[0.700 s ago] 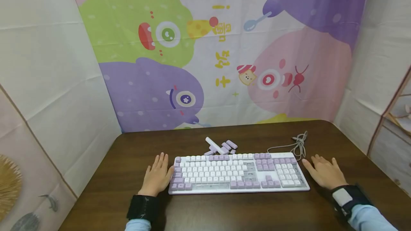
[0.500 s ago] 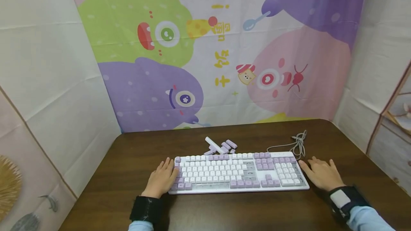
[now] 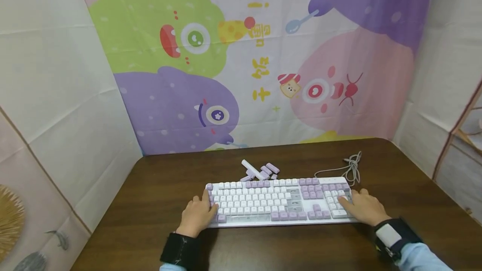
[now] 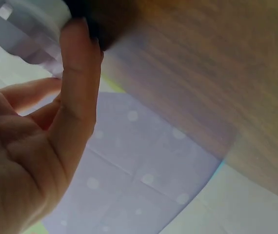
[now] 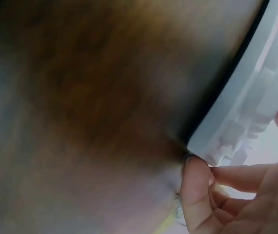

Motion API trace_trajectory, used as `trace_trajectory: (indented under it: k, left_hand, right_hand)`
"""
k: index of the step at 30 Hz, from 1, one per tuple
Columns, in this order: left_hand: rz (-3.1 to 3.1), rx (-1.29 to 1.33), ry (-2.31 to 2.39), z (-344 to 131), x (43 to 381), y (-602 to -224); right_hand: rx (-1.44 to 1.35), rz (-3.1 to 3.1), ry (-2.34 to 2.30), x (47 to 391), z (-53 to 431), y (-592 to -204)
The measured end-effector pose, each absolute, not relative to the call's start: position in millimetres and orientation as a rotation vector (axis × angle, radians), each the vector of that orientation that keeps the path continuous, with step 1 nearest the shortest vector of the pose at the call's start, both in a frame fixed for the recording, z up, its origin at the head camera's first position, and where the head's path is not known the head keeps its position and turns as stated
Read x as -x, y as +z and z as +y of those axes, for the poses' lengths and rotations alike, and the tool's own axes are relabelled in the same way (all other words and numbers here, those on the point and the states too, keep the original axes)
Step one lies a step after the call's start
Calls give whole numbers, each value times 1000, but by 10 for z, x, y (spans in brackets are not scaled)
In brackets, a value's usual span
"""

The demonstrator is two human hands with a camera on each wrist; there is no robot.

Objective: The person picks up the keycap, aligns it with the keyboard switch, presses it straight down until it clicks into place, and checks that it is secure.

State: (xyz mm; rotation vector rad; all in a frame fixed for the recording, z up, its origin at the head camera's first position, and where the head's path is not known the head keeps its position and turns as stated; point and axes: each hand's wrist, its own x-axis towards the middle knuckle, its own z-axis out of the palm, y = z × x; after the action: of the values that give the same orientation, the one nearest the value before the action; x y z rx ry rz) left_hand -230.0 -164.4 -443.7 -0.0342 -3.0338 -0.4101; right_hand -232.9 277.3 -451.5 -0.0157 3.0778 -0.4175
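Observation:
A white and lilac keyboard (image 3: pixel 248 204) lies on the brown table, its long side facing me. Grey bare slots show where several keycaps are off, including the long space bar slot (image 3: pixel 251 218). My left hand (image 3: pixel 197 214) grips its left end, thumb over the keys. In the left wrist view the fingers (image 4: pixel 78 83) curl at the keyboard's edge (image 4: pixel 31 29). At the other end my right hand (image 3: pixel 365 208) holds the right side, thumb on the number pad. The right wrist view shows a fingertip (image 5: pixel 196 170) tucked against the keyboard's corner (image 5: pixel 202 146).
Behind the keyboard sits a small pile of loose lilac keycaps (image 3: pixel 272 168) with a long white keycap (image 3: pixel 252 169) among them. A bundled grey cable (image 3: pixel 352 168) lies at the back right. The table (image 3: pixel 180 166) ends at a cartoon-printed cloth (image 3: pixel 260 120).
Both hands have moved inward from beside the keyboard onto its two ends. Their flat fingers have curled round the edges, thumbs on top. The keyboard has hardly shifted.

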Motion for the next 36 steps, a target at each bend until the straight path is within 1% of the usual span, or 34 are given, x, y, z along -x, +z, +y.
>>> trace_trajectory:
  k: [6, 12, 24, 36]
  left_hand:
    - [-2998, -14, -340, -1570, 2256, -4449]
    - [-2976, -8, -261, -1519, 2233, -4504]
    - [-3007, -9, -291, -1516, 2210, -4510]
    - [-2985, 9, -301, -1494, 2207, -4508]
  right_hand:
    - [17, 3087, -348, 2312, 2719, -4520]
    - [8, 3163, -290, 2280, 2624, -4587]
    - [-63, 3069, -268, 2333, 2593, -4549]
    - [-59, 3053, -262, 2348, 2608, -4561]
